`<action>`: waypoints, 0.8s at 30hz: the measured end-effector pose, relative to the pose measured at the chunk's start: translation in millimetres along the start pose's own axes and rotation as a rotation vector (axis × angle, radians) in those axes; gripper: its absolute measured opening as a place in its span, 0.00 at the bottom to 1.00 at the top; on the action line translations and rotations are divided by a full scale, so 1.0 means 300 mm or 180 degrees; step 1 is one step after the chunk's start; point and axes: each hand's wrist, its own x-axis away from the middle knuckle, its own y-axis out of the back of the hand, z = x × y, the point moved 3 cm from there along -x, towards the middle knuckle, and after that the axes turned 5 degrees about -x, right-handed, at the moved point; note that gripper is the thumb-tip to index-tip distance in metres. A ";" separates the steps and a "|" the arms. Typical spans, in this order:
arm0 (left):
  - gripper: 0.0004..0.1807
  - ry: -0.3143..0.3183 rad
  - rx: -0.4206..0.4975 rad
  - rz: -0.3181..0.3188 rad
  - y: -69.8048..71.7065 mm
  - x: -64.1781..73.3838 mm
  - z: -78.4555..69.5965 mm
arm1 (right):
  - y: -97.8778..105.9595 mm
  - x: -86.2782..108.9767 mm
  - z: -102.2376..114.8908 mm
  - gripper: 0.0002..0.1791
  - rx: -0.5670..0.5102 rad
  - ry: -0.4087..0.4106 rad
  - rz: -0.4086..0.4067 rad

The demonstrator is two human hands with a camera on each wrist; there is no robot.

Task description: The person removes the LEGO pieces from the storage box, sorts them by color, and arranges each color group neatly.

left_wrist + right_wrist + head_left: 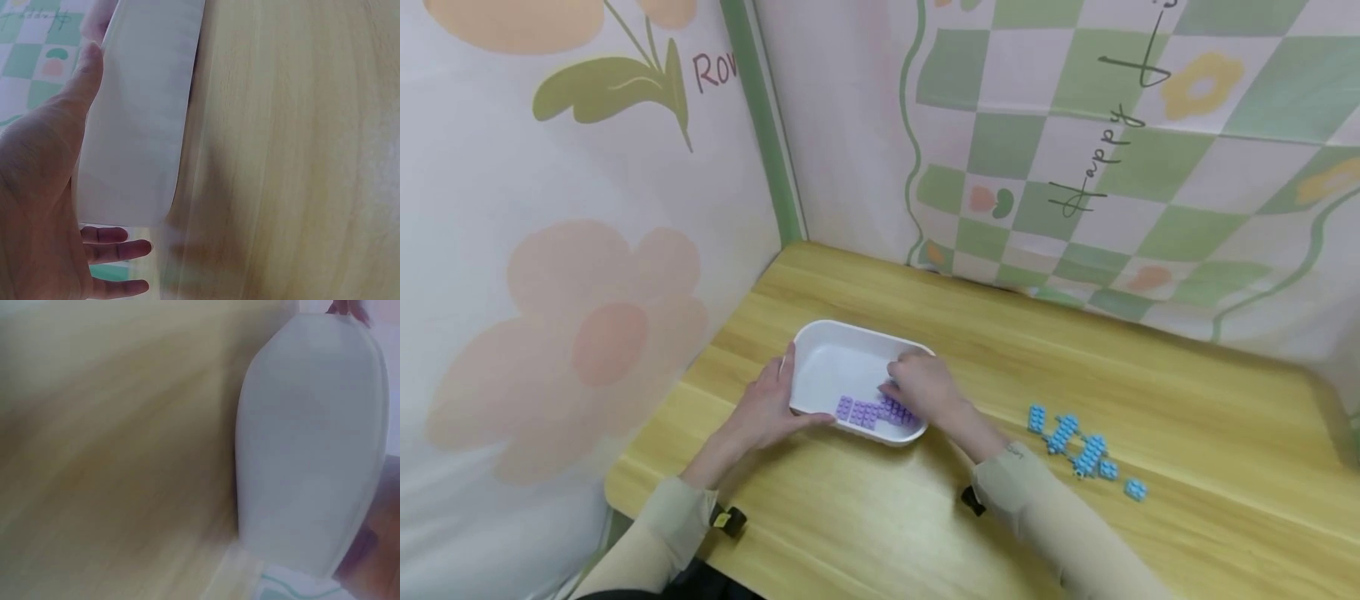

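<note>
A white plastic tray stands on the wooden table, with purple building bricks lying along its front inside. My left hand rests against the tray's near left corner, thumb along the front rim and fingers by the left end. In the left wrist view those fingers look straight and spread. My right hand reaches over the tray's right end, its bent fingers down among the purple bricks. What lies under these fingers is hidden; the right wrist view mostly shows the tray's outer wall.
Right of the tray, several light blue bricks lie in a slanting row on the table. A patterned cloth hangs behind the table, and a flowered one on the left.
</note>
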 end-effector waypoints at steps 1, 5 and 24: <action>0.78 0.0008 0.0011 0.0001 -0.001 0.000 0.000 | -0.006 -0.006 0.005 0.14 -0.0009 -0.0027 0.0029; 0.78 0.0011 0.0020 0.0009 -0.006 -0.001 0.001 | -0.022 -0.025 0.016 0.13 -0.0122 -0.0103 0.0086; 0.79 0.0025 0.0122 0.0044 0.000 0.002 -0.001 | 0.060 0.144 -0.026 0.12 -0.1809 -0.0519 -0.0642</action>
